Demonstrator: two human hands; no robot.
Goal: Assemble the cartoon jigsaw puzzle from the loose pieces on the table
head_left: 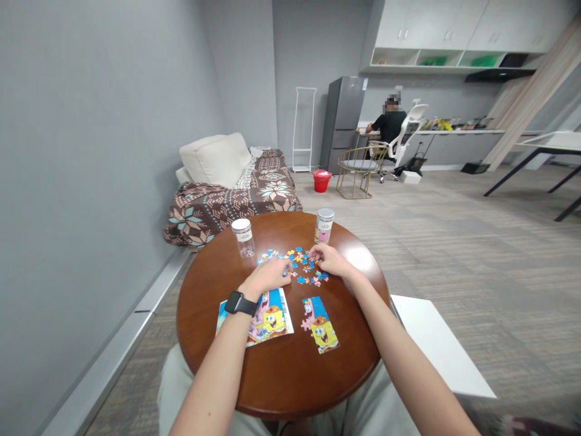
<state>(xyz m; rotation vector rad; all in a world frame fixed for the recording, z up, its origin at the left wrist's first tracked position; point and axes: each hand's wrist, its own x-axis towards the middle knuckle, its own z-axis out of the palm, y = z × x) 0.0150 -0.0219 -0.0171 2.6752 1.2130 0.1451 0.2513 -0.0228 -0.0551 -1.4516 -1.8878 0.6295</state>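
Note:
Loose jigsaw puzzle pieces (299, 257), mostly blue, lie scattered mid-table. My left hand (271, 274), a black watch on its wrist, reaches over the near left of the pieces with fingers curled; a blue puzzle piece shows at its fingertips. At the right side of the pile, my right hand (332, 260) has its fingers bent together among the pieces; what they hold, if anything, is too small to make out. Closer to me lies a joined strip of puzzle (323, 332) with a yellow and a pink cartoon figure. A printed reference picture (273, 320) is partly covered by my left forearm.
On the round wooden table (290, 378) stand a clear jar with a white lid (246, 239) at the left and a labelled jar (324, 226) behind my right hand. A white stool or board (438, 345) is at the right. Beyond are a covered sofa (231, 197), a red bucket (321, 181) and a seated person (391, 126).

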